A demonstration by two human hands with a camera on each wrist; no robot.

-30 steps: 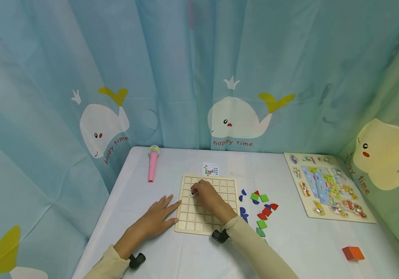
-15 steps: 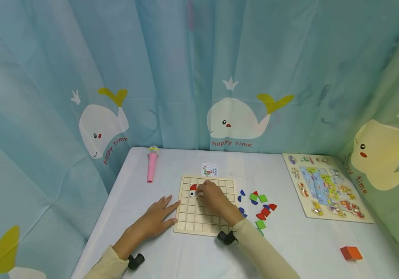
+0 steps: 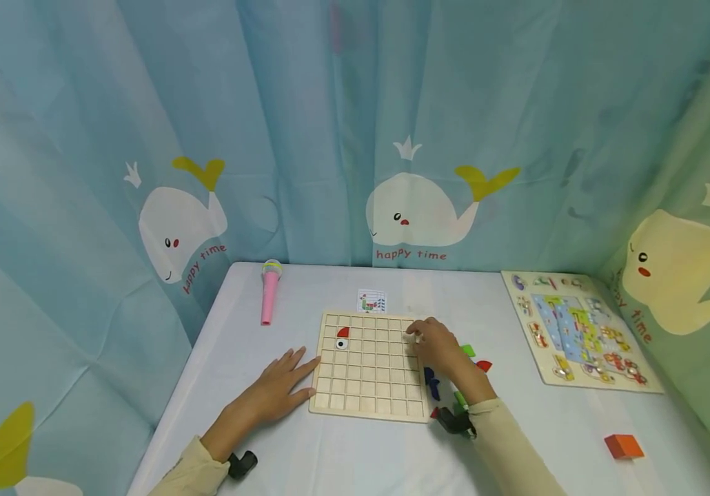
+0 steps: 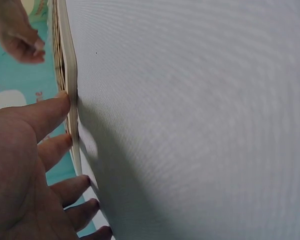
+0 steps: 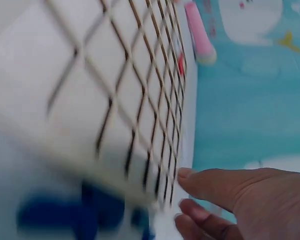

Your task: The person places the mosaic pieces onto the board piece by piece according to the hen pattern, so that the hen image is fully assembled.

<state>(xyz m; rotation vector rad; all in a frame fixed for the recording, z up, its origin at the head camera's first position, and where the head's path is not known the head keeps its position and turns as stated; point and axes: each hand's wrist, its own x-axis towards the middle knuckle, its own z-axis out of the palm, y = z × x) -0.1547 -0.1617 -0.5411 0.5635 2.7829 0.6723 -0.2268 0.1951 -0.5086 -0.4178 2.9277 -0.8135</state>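
We see the left hand [image 3: 280,387] spread open, gripping nothing, fingertips touching the grid board [image 3: 370,386] on its right. Right hand [image 3: 437,344] is at the board's opposite edge, fingers loosely bent; looks unloaded, though its wrist view is blurry. Red piece [image 3: 344,332] and eye tile [image 3: 342,344] sit on the board between both hands. Blue pieces [image 3: 432,384] lie just left of the right wrist.

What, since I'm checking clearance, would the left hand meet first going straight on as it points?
Most likely the wooden grid board; the left hand seems to touch its left edge.
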